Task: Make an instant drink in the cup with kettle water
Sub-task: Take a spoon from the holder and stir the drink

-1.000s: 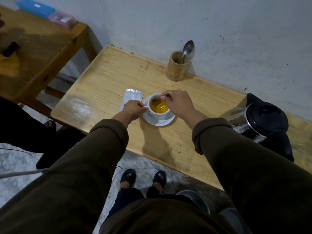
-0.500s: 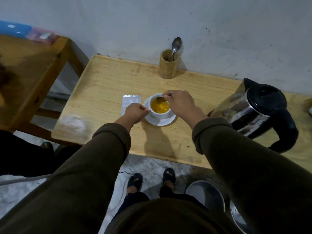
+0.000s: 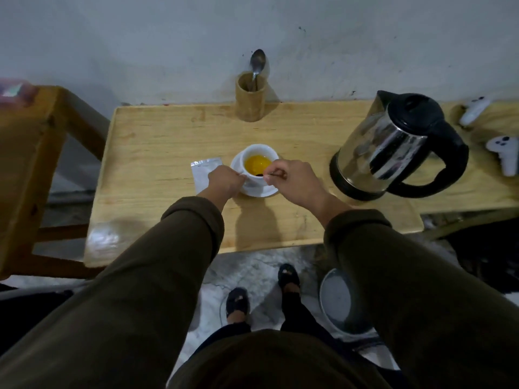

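Observation:
A white cup (image 3: 259, 153) holding orange liquid stands on a white saucer (image 3: 259, 190) in the middle of the wooden table (image 3: 157, 141). My left hand (image 3: 224, 182) pinches the cup's handle at its left side. My right hand (image 3: 295, 181) grips a thin spoon (image 3: 266, 173) whose dark bowl dips into the drink at the cup's near rim. A silver sachet (image 3: 202, 175) lies flat to the left, partly under my left hand. The steel kettle (image 3: 393, 144) with black lid and handle stands to the right.
A bamboo holder (image 3: 250, 98) with another spoon (image 3: 257, 64) stands at the back by the wall. Two white controllers (image 3: 502, 153) lie at the far right. A wooden bench (image 3: 28, 153) stands left. On the floor are my feet and a round metal lid (image 3: 341, 300).
The camera has tilted so the table sits squarer and the whole kettle shows. My right hand has shifted from the cup's far rim to its near rim with the spoon. Left hand stays at the handle.

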The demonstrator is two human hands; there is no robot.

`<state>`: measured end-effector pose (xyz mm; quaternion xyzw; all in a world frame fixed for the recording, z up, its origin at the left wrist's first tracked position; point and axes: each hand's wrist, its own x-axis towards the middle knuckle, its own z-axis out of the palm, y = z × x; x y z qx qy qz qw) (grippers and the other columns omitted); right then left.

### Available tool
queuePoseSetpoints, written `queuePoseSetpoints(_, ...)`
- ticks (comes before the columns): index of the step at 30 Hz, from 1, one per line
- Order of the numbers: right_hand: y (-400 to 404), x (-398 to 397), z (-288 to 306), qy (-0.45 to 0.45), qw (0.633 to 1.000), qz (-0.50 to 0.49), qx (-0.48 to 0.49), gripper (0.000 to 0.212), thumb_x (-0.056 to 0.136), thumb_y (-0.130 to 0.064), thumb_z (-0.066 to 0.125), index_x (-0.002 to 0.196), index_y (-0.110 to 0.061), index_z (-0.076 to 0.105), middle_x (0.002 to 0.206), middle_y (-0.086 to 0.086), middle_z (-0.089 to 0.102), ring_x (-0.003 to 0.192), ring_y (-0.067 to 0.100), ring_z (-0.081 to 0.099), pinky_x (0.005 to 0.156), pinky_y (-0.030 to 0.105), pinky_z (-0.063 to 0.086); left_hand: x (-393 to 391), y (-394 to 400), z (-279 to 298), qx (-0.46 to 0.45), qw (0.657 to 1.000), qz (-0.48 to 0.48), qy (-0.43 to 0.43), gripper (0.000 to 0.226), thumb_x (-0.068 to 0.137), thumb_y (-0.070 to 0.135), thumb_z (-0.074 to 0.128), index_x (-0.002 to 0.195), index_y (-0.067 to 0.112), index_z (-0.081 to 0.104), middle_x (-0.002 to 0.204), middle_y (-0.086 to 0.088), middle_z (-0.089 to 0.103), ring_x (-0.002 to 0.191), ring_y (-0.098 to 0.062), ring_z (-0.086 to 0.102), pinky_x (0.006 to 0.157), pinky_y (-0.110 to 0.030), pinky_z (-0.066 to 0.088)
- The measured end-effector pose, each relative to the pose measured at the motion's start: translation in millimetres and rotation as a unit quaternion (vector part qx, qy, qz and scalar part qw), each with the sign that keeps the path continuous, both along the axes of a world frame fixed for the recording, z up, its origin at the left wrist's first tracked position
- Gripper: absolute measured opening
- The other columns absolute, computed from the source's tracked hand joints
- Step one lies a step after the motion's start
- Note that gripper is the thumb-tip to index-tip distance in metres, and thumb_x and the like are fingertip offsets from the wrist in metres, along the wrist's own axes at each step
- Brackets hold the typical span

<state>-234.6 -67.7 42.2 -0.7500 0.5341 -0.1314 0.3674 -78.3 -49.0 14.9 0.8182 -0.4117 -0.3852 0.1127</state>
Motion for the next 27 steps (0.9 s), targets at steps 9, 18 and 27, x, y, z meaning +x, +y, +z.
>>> queuePoseSetpoints(9,36.0,-13.2,-16.1,-0.104,0.974,-0.121,0.159,0.024,0.087,-0.003,0.057,0.104,-0.006,0.073,0.104,0.008,0.073,0.079,0.005,0.06,0.07,0.014,0.048,2.1,2.8,-3.5,-0.024,0.999,0.008,0.03,0.044,0.09,0.037,0.057,0.117,0.002,0.064,0.12,-0.018,0.066,0.113,-0.033,0.061,0.1,-0.04,0.048)
queuePoseSetpoints(18,49.4,-22.1,-36.8,-0.096,0.956,-0.213,0.175,0.025,0.078,-0.004,0.072,0.07,-0.023,0.057,0.062,-0.005,0.059,0.077,0.015,0.061,0.079,0.023,0.047,0.6,7.1,-6.4,-0.045,0.998,0.024,0.041,0.029,0.092,0.034,0.054,0.071,0.015,0.061,0.071,-0.002,0.058,0.088,-0.028,0.058,0.084,-0.033,0.045)
queuePoseSetpoints(27,27.3,-39.5,-44.6,-0.136,0.924,-0.32,0.161,0.015,0.077,-0.002,0.071,0.074,-0.016,0.065,0.082,0.006,0.066,0.083,0.017,0.06,0.078,0.027,0.047,-1.9,10.1,-9.2,-0.063,0.996,0.044,0.044,0.034,0.091,0.037,0.055,0.106,0.009,0.067,0.112,-0.015,0.068,0.11,-0.032,0.062,0.094,-0.037,0.047)
